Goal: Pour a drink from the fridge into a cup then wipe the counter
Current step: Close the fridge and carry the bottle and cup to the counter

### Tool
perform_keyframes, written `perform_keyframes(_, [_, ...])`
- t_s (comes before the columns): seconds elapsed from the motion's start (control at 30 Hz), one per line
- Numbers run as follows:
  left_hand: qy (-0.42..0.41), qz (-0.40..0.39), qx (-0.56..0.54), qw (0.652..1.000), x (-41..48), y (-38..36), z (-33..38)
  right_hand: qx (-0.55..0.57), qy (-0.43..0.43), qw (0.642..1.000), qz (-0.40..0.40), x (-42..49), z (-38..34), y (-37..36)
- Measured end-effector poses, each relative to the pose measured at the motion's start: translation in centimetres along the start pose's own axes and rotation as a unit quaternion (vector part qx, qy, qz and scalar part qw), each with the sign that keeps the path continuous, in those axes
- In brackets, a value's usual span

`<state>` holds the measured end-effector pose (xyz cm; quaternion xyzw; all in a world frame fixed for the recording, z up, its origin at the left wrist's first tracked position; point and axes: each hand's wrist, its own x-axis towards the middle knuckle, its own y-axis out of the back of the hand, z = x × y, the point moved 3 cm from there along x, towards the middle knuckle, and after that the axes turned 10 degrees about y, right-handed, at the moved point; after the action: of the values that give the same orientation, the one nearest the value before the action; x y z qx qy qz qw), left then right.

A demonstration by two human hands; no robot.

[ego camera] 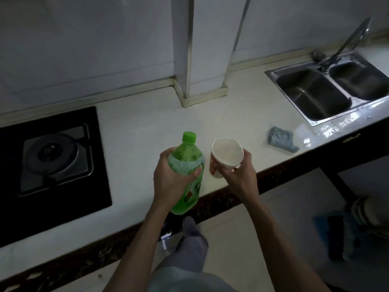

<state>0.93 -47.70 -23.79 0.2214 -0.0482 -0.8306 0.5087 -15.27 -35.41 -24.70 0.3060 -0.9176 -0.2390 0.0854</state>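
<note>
Left hand (170, 182) is wrapped tight around the green bottle (187, 157), fingers curled round its upper body just under the shoulder, thumb on the near side. The cap (189, 137) sits above that grip, on the neck, pointing up and away from the person. Below the grip the bottle's base leans back toward the person, over the front edge of the counter (147, 127).

Right hand (240, 175) has the cup (226, 151): fingers curl under and around its near side and the thumb presses the rim on the right. The mouth tips toward the camera, pale inside. The cup is just to the right of the bottle grip, close beside it but apart. In this dim light I can't tell whether its base rests on the counter or hangs just above it.

Out to the right of the cup hand, well clear of it, a grey cloth (281, 139) lies crumpled on the counter. Beyond the cloth is the steel sink (311, 95), two basins, with the tap (347, 43) slanting over the far side. Far to the left of the bottle hand is the black stove (56, 159), set into the counter.
</note>
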Motion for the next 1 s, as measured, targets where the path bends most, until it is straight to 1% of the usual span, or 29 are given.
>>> perform_keyframes(0.17, [0.023,0.012,-0.018,1.0,3.9,-2.3,1.1,-0.038,0.003,0.998,-0.044,6.1,0.5,-0.4])
perform_keyframes(0.3, [0.034,0.012,-0.022,0.999,6.1,-3.2,1.8,-0.048,0.001,0.997,-0.067,9.6,1.0,-1.1])
perform_keyframes(0.53, [0.116,0.043,-0.064,0.99,7.8,-3.3,2.1,-0.055,-0.007,0.995,-0.085,12.9,2.0,-2.3])
perform_keyframes(0.63, [0.136,0.058,-0.063,0.987,8.0,-3.4,2.5,-0.072,0.0,0.993,-0.09,14.5,2.8,-2.6])
perform_keyframes(0.83, [0.142,0.082,-0.044,0.986,7.7,-4.8,3.5,-0.081,0.042,0.988,-0.128,16.0,4.9,-3.4])
perform_keyframes(1.0, [0.148,0.124,-0.044,0.98,7.0,-6.5,4.9,-0.083,0.059,0.981,-0.165,16.4,6.0,-3.1])
